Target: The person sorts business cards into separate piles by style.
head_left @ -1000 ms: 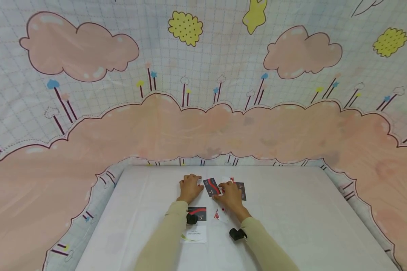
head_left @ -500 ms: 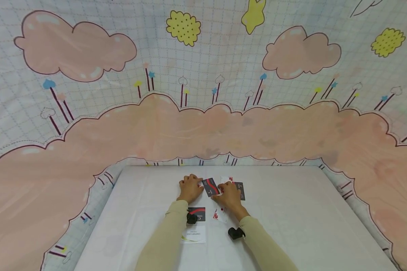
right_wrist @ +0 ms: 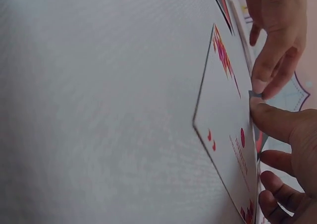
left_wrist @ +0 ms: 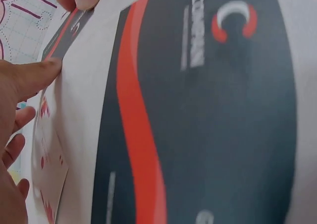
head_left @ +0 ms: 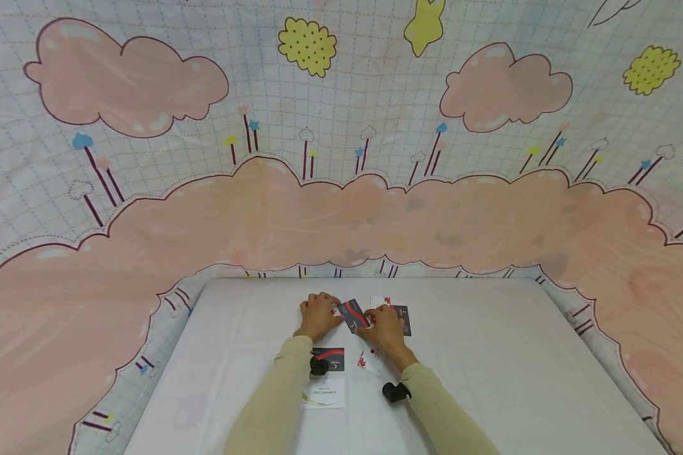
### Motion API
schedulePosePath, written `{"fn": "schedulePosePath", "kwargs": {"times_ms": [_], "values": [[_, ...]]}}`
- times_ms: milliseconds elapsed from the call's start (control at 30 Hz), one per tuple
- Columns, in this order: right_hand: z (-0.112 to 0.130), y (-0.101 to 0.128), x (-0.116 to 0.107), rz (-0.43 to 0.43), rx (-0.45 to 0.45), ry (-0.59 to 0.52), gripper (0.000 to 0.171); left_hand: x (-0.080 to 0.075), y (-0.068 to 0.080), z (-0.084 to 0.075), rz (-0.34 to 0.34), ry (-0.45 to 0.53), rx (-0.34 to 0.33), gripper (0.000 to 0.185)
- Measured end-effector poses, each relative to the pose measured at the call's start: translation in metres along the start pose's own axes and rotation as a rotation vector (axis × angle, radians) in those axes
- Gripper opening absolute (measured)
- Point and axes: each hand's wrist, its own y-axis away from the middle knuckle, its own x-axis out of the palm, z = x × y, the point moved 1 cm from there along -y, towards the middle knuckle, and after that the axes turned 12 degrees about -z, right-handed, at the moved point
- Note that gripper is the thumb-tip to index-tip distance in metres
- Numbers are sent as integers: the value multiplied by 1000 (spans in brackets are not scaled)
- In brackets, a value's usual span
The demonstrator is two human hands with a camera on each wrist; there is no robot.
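A dark business card with a red wavy stripe (head_left: pixel 351 314) lies tilted between the two hands. My left hand (head_left: pixel 317 317) pinches its left side with thumb and index finger, the other fingers bent. My right hand (head_left: pixel 386 331) grips the right side of the same card, its thumb at the near corner. Under the left fingers, part of a white card with red marks (left_wrist: pixel 49 154) shows in the left wrist view. Close to the left wrist camera, a second dark striped card (left_wrist: pixel 213 120) lies flat. A white card with red figures (right_wrist: pixel 223 120) fills the middle of the right wrist view.
Beyond the right hand, a dark card (head_left: pixel 404 321) and a white card (head_left: pixel 380 300) are partly covered. A white card with a company logo (head_left: pixel 327 393) lies by the left forearm. A white cloth covers the table (head_left: pixel 506 379); a patterned curtain (head_left: pixel 341 215) hangs behind.
The striped card between the hands has shifted slightly left and toward me. Both hands stay nearly in place; the left forearm has moved a little left.
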Motion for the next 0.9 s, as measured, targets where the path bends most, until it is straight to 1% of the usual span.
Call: {"fn": "schedulePosePath", "kwargs": {"times_ms": [167, 233, 367, 467, 600, 700, 800, 833, 900], "values": [[1, 0, -2, -2, 4, -8, 48, -7, 0, 4, 36, 40, 25, 41], [1, 1, -2, -2, 3, -13, 46, -10, 0, 4, 36, 49, 42, 41], [0, 1, -1, 1, -10, -14, 41, -12, 2, 8, 11, 47, 82, 39], [0, 2, 0, 11, -30, -12, 41, -10, 3, 13, -8, 49, 103, 38], [-2, 4, -1, 23, -63, -5, 43, -6, 5, 18, -53, 40, 157, 37], [-2, 4, -3, 27, -89, 0, 48, -5, 4, 20, -75, 32, 180, 38], [-1, 2, -6, 47, -99, 2, 55, -8, 3, 18, -58, 41, 171, 42], [-1, 2, -7, 57, -98, 3, 58, -10, 2, 16, -42, 51, 160, 45], [0, 1, -9, 66, -101, -1, 60, -14, 2, 13, -21, 61, 159, 51]]}}
